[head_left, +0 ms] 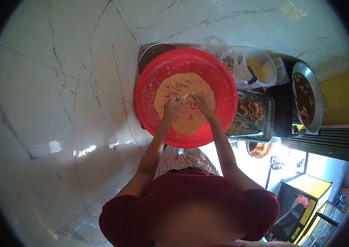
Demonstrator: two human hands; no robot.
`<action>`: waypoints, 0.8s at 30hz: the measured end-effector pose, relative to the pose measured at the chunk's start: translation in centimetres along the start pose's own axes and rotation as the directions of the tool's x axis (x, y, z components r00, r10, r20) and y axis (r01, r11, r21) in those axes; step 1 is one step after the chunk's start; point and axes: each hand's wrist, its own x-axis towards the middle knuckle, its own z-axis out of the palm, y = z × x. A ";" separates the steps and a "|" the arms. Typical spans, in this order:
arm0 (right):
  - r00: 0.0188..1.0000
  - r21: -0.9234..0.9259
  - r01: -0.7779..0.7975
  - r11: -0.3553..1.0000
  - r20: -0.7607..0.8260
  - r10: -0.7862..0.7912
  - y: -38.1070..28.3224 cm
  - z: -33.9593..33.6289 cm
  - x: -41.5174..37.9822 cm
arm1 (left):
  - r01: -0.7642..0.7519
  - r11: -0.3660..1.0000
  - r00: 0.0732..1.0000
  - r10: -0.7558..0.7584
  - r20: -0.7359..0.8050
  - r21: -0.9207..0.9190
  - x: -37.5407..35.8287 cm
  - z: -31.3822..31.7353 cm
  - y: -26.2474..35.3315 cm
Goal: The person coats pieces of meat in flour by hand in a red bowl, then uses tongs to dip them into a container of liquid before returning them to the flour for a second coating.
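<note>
A wide red basin (145, 96) holds a bed of pale orange-tan flour (191, 125), with darker reddish patches showing through it. Over the middle of the flour, my left hand (173, 106) is closed in a pinch on a small pale flour-coated strip (185, 96). My right hand (202, 103) is just beside it, its fingers pinched at the other end of the same strip. What the strip is made of is too small to tell. Both hands look dusted with flour.
Right of the basin, a wire-racked tray (270, 119) holds browned fried pieces (252, 110) and tongs (246, 122). Behind it stands a translucent tub (270, 68) with yellowish liquid. Farther right, a wide metal pan (321, 103) has pieces in dark oil. Marbled tiles (59, 103) lie left.
</note>
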 end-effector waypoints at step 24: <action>0.991 0.497 -0.102 0.862 0.127 0.044 -5.0 1.3 -3.1 | -0.257 0.966 0.966 0.258 -0.015 0.023 -2.9 -1.4 3.9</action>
